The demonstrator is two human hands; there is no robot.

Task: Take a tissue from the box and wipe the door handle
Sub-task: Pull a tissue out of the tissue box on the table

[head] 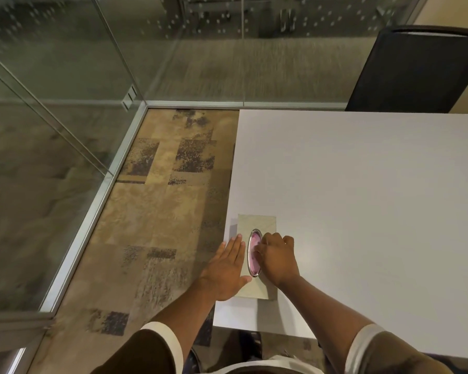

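**deskjockey:** So what's the layout here? Start with the big stuff.

**tilewatcher:** Biggest thing is the white table [362,211], which fills the right half of the view. Left of it there's patchy tan and dark carpet [157,206], and glass partition walls [65,76] in metal frames run along the left side and the back. A black chair [416,74] stands at the table's far right corner.

**deskjockey:** And the tissue box?

**tilewatcher:** The tissue box [257,225] sits flat on the table right by its left edge, near the person. It's a beige, long box with an oval opening [254,256] on top, shiny silver rim, something pinkish showing inside.

**deskjockey:** What are the hands doing?

**tilewatcher:** The left hand [224,268] lies flat and spread out, palm down, on the left part of the box top, fingers straight, gripping nothing. The right hand [277,259] is curled in tight over the right side of the opening, fingertips bunched down at the slot. Whether it's actually pinching a tissue, can't tell, the knuckles cover it. Both forearms are bare, with short sleeves that have white cuffs at the bottom of the view.
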